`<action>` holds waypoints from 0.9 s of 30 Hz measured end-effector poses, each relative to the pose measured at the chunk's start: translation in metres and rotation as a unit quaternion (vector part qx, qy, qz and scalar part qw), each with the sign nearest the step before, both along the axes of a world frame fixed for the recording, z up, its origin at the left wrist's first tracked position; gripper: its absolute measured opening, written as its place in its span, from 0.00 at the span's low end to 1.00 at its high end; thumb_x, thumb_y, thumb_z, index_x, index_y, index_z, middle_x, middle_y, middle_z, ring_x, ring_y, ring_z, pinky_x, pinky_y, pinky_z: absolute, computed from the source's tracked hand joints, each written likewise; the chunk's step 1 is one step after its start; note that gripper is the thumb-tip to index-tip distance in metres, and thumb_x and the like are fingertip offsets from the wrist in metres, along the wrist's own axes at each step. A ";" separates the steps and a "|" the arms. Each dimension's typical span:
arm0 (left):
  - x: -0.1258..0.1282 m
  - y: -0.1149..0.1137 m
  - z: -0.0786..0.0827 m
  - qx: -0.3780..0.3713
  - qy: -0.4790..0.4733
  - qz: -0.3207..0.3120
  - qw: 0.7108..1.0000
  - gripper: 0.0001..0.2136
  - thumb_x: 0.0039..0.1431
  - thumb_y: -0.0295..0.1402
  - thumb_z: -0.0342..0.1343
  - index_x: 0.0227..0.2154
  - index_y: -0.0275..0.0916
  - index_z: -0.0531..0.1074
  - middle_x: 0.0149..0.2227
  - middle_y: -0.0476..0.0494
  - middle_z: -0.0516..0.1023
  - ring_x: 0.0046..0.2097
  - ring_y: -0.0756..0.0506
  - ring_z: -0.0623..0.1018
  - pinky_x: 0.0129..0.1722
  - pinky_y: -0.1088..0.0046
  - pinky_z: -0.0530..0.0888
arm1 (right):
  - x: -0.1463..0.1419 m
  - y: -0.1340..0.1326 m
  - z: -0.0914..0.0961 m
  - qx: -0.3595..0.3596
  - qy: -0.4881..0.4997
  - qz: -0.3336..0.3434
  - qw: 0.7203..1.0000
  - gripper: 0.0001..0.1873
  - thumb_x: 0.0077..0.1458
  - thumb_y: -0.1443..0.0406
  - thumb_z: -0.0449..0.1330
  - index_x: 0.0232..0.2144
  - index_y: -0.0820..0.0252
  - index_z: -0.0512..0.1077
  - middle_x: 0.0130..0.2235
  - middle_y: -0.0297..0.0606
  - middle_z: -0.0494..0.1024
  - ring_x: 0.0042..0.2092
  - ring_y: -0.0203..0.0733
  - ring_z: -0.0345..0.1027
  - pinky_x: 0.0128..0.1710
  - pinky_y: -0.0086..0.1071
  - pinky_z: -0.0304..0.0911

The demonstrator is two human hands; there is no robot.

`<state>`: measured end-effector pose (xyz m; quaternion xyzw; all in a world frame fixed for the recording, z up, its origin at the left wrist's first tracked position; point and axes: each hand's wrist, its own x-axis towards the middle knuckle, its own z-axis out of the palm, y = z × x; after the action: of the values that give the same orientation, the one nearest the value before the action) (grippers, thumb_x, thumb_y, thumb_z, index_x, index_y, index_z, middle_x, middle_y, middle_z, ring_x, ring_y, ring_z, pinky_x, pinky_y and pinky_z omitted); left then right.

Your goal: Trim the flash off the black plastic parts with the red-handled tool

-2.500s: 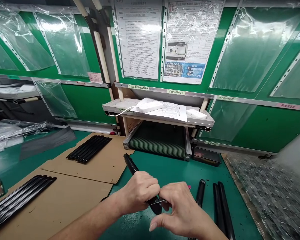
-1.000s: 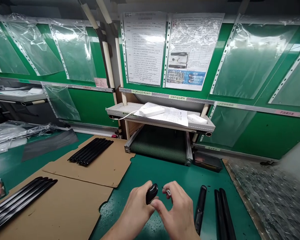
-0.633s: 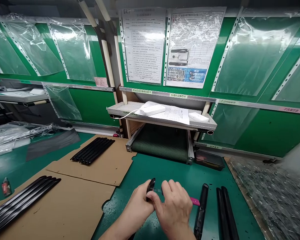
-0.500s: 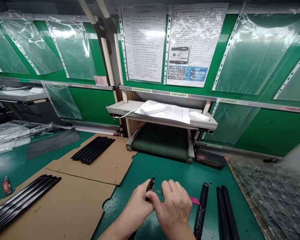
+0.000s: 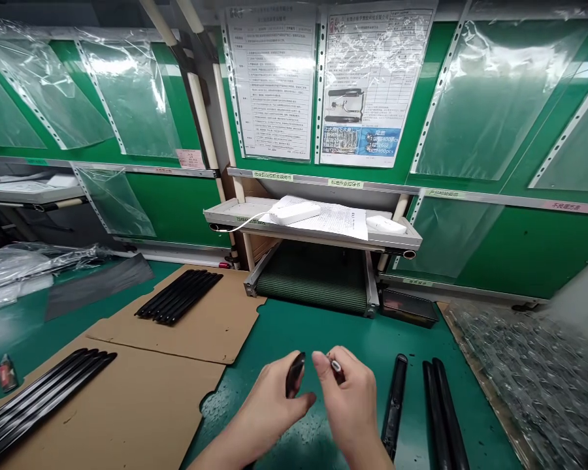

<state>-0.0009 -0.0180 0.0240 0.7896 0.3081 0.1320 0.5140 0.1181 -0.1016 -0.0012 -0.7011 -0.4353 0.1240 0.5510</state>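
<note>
Black bar (image 5: 294,377) could twist if gripped loosely.
Left hand (image 5: 273,399) curls round it, thumb spread; right hand (image 5: 351,395) clenches a small tool (image 5: 336,367).

Most of the black piece (image 5: 294,376) is covered by the left hand (image 5: 270,406); the small tool (image 5: 336,369) is largely hidden by the right hand (image 5: 355,399). The surface's (image 5: 323,329) near edge is cut off.
</note>
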 end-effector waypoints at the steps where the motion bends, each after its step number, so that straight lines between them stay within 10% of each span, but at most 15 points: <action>1: 0.000 0.002 0.000 0.067 0.018 -0.011 0.998 0.13 0.53 0.27 0.51 0.24 0.42 0.50 0.24 0.55 0.53 0.27 0.51 0.51 0.26 0.70 0.50 | 0.003 -0.002 0.003 -0.004 0.080 0.051 0.996 0.28 0.62 0.45 0.53 0.20 0.57 0.57 0.23 0.28 0.51 0.25 0.34 0.42 0.24 0.33 0.39; 7: 0.007 0.024 0.005 0.495 -0.003 -0.089 0.864 0.13 0.59 0.23 0.47 0.20 0.39 0.54 0.20 0.52 0.61 0.25 0.50 0.58 0.26 0.69 0.51 | 0.002 -0.012 0.013 0.020 0.322 0.214 0.922 0.24 0.51 0.47 0.66 0.29 0.63 0.73 0.22 0.27 0.52 0.26 0.32 0.39 0.25 0.32 0.37; 11: 0.014 0.040 0.014 0.582 -0.059 -0.146 0.798 0.13 0.60 0.24 0.48 0.20 0.39 0.61 0.22 0.50 0.66 0.30 0.48 0.65 0.39 0.66 0.64 | -0.012 -0.016 0.009 0.052 0.351 0.204 0.912 0.22 0.48 0.48 0.69 0.30 0.62 0.75 0.22 0.26 0.50 0.25 0.31 0.39 0.25 0.32 0.36; 14: 0.015 0.056 0.014 0.488 -0.107 -0.001 0.866 0.08 0.58 0.24 0.51 0.36 0.43 0.72 0.44 0.43 0.75 0.53 0.40 0.69 0.58 0.53 0.59 | -0.022 -0.020 0.001 0.079 0.325 0.165 0.928 0.22 0.48 0.47 0.68 0.31 0.61 0.77 0.21 0.26 0.49 0.24 0.32 0.40 0.25 0.33 0.37; 17: 0.014 0.062 0.005 0.167 -0.176 0.209 0.947 0.18 0.58 0.32 0.55 0.52 0.44 0.66 0.59 0.37 0.65 0.62 0.36 0.64 0.58 0.52 0.64 | -0.031 -0.021 -0.011 0.083 0.227 0.100 0.965 0.22 0.48 0.47 0.68 0.24 0.60 0.73 0.22 0.28 0.51 0.25 0.34 0.43 0.25 0.34 0.38; 21: 0.018 0.041 -0.007 -0.326 -0.250 0.179 0.894 0.18 0.63 0.46 0.50 0.50 0.40 0.65 0.44 0.39 0.75 0.32 0.48 0.77 0.29 0.71 0.73 | -0.044 -0.016 -0.028 0.034 0.036 0.098 0.994 0.21 0.54 0.46 0.63 0.26 0.56 0.72 0.23 0.30 0.55 0.25 0.37 0.50 0.25 0.34 0.40; 27: 0.021 0.024 0.000 -0.308 -0.330 0.162 0.878 0.17 0.64 0.47 0.49 0.46 0.40 0.65 0.20 0.60 0.59 0.15 0.58 0.55 0.16 0.80 0.53 | -0.045 -0.012 -0.034 -0.061 -0.189 0.101 0.975 0.19 0.60 0.47 0.57 0.33 0.55 0.64 0.26 0.31 0.60 0.25 0.39 0.56 0.22 0.32 0.45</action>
<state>0.0197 0.0065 0.0242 0.4417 0.2695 0.3645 0.7742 0.0730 -0.1138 -0.0353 -0.6967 -0.5916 0.0701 0.3995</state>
